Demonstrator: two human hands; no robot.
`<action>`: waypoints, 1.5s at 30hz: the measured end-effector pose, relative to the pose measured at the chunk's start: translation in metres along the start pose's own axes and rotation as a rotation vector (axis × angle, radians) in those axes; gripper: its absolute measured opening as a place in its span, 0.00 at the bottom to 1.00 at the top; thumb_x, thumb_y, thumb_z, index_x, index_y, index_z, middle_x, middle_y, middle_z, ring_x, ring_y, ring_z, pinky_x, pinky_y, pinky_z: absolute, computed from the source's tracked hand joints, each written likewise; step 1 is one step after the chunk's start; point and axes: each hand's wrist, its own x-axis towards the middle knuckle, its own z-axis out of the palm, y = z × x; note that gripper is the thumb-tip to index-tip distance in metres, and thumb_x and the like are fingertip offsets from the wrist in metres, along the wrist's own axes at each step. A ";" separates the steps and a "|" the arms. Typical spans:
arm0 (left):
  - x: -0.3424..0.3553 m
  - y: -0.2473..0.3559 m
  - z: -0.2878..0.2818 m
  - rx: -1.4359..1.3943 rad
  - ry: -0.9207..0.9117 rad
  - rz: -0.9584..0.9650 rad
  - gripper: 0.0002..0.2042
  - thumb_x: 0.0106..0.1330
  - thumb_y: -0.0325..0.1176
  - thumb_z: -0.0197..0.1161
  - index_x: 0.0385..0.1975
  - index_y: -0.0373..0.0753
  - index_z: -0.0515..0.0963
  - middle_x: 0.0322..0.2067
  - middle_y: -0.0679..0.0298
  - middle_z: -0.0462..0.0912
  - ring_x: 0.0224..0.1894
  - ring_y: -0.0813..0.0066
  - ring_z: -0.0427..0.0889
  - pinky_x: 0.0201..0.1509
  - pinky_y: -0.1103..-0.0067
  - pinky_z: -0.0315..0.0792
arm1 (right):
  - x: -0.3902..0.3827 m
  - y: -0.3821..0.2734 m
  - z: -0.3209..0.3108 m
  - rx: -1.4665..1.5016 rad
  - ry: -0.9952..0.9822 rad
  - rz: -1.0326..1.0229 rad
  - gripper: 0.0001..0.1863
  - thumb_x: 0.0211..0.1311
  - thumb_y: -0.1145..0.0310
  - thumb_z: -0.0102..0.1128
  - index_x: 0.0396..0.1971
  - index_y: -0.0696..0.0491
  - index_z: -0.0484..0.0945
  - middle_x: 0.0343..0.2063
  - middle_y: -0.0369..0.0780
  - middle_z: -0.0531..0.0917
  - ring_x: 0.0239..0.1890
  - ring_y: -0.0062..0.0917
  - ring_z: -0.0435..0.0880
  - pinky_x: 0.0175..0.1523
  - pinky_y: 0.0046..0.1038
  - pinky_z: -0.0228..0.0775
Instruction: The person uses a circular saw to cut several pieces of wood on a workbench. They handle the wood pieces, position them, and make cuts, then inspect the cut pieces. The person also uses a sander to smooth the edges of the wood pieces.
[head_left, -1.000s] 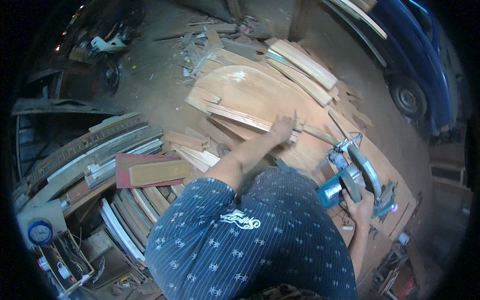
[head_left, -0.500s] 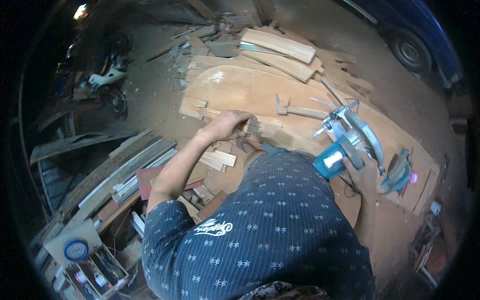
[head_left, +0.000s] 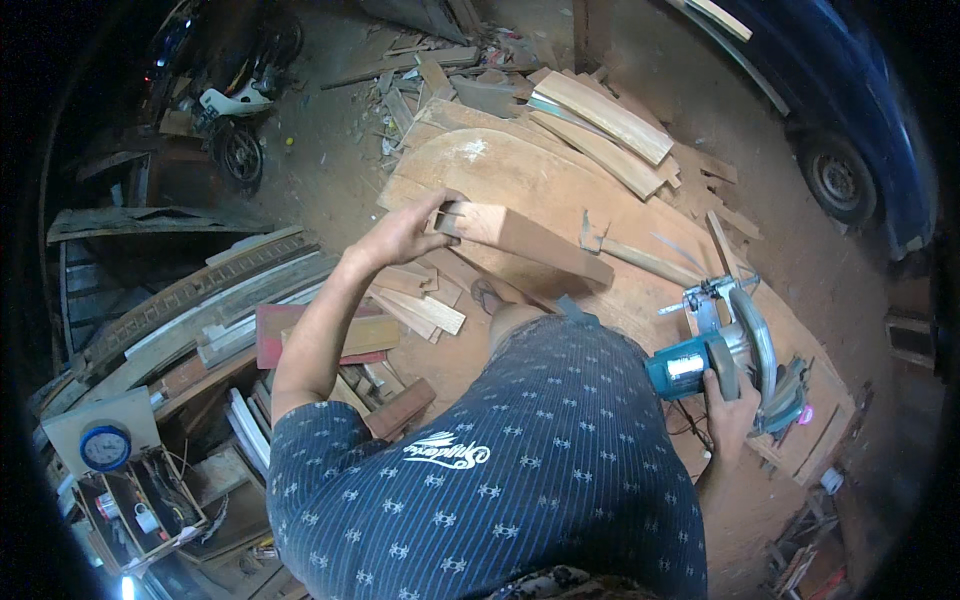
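My left hand [head_left: 405, 232] grips one end of a thick wooden board [head_left: 530, 243], thumb on the near side and fingers over the far side. The board is lifted at that end and slants down to the right above a large wooden panel [head_left: 510, 165]. On the right, my right hand [head_left: 732, 408] is wrapped round the handle of a teal circular saw [head_left: 685, 366]. Between board and saw lies a hammer [head_left: 648, 262]. Just beyond the saw rests another teal power tool [head_left: 788, 398], its kind partly hidden.
Planks [head_left: 605, 120] are stacked at the panel's far edge. Offcuts [head_left: 425, 310] lie by my foot [head_left: 486, 296]. Long boards [head_left: 215, 310] and a divided wooden box [head_left: 140, 505] are at left. A blue vehicle [head_left: 860, 120] stands far right, a motorcycle [head_left: 238, 125] far left.
My left hand has come up and to the left, and the board in it now shows clear, tilted. The saw stays in my right hand. The whole view has shifted a little.
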 end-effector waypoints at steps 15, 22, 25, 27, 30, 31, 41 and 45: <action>-0.031 -0.272 0.040 0.111 -0.059 -0.374 0.35 0.50 0.40 0.82 0.58 0.42 0.71 0.48 0.49 0.85 0.53 0.47 0.84 0.54 0.61 0.77 | -0.051 -0.094 0.060 -0.081 -0.144 0.235 0.17 0.59 0.67 0.67 0.41 0.65 0.81 0.30 0.45 0.82 0.34 0.31 0.78 0.45 0.36 0.71; 0.032 -0.269 0.121 0.015 0.028 0.013 0.33 0.51 0.35 0.79 0.58 0.41 0.71 0.47 0.48 0.84 0.54 0.46 0.82 0.58 0.60 0.76 | -0.069 -0.136 0.126 -0.013 -0.094 0.264 0.18 0.57 0.71 0.65 0.47 0.64 0.81 0.34 0.41 0.83 0.37 0.27 0.79 0.47 0.32 0.72; 0.059 -0.304 0.167 -0.017 -0.021 -0.113 0.32 0.50 0.35 0.80 0.55 0.40 0.72 0.47 0.48 0.83 0.54 0.47 0.82 0.58 0.60 0.76 | -0.082 -0.133 0.141 -0.051 -0.123 0.351 0.19 0.56 0.71 0.65 0.47 0.65 0.81 0.36 0.43 0.83 0.40 0.29 0.80 0.49 0.33 0.72; 0.065 -0.317 0.165 0.071 -0.026 -0.094 0.29 0.50 0.35 0.80 0.52 0.41 0.72 0.46 0.51 0.84 0.53 0.51 0.82 0.59 0.60 0.74 | -0.077 -0.153 0.150 -0.152 -0.123 0.305 0.20 0.56 0.70 0.65 0.48 0.66 0.81 0.38 0.45 0.84 0.41 0.31 0.81 0.52 0.34 0.72; 0.074 -0.345 0.168 0.151 -0.008 -0.029 0.29 0.50 0.37 0.80 0.52 0.45 0.73 0.44 0.54 0.85 0.54 0.54 0.82 0.61 0.60 0.71 | -0.085 -0.184 0.160 -0.174 -0.084 0.350 0.22 0.56 0.70 0.65 0.49 0.66 0.81 0.39 0.47 0.85 0.42 0.33 0.82 0.54 0.35 0.72; 0.074 -0.355 0.163 0.141 -0.007 -0.065 0.29 0.50 0.37 0.80 0.52 0.45 0.74 0.44 0.54 0.85 0.54 0.54 0.81 0.61 0.60 0.71 | -0.087 -0.190 0.161 -0.181 -0.091 0.337 0.23 0.56 0.68 0.65 0.50 0.66 0.80 0.39 0.46 0.85 0.42 0.32 0.81 0.53 0.34 0.72; 0.057 -0.417 0.122 0.228 0.029 -0.224 0.29 0.50 0.32 0.79 0.53 0.42 0.74 0.47 0.52 0.84 0.56 0.52 0.80 0.62 0.58 0.71 | -0.081 -0.194 0.152 -0.227 -0.205 0.450 0.25 0.51 0.68 0.64 0.49 0.66 0.81 0.37 0.48 0.87 0.41 0.33 0.85 0.52 0.34 0.74; 0.054 -0.409 0.141 0.181 0.173 -0.319 0.34 0.52 0.33 0.78 0.60 0.37 0.70 0.55 0.45 0.80 0.62 0.47 0.75 0.67 0.58 0.68 | -0.057 -0.173 0.137 -0.300 -0.244 0.296 0.26 0.48 0.67 0.63 0.49 0.65 0.81 0.35 0.52 0.87 0.38 0.37 0.87 0.49 0.37 0.76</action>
